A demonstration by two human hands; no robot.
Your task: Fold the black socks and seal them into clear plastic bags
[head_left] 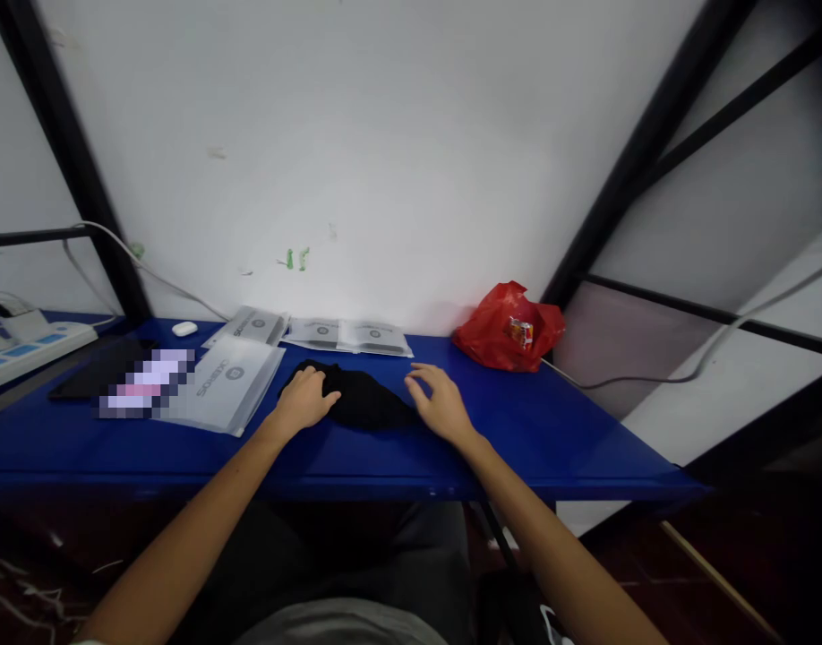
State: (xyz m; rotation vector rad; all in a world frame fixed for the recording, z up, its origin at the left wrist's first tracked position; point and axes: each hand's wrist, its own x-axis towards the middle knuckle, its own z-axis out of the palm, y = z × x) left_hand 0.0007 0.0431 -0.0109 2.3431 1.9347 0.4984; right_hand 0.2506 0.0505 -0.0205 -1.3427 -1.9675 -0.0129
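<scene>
Grey shirt (pixel 344 623) and dark trousers (pixel 428 560) nearest us, below near edge of blue bench (pixel 518 448). Our left hand (pixel 303 401) lies palm down on left end of black cloth (pixel 367 400), thumb spread; whether fingers pinch it, we cannot tell. Cloth bunched mid-bench, tapering right. Our right hand (pixel 444 405) open, fingers loosely curved, just beside cloth's right tip; contact unclear. Far side: printed pouches (pixel 375 338) along wall (pixel 398 161); larger pouch (pixel 233 390) left of cloth. Far right: red plastic bag (pixel 488 331). Far left: small white case (pixel 184 329).
</scene>
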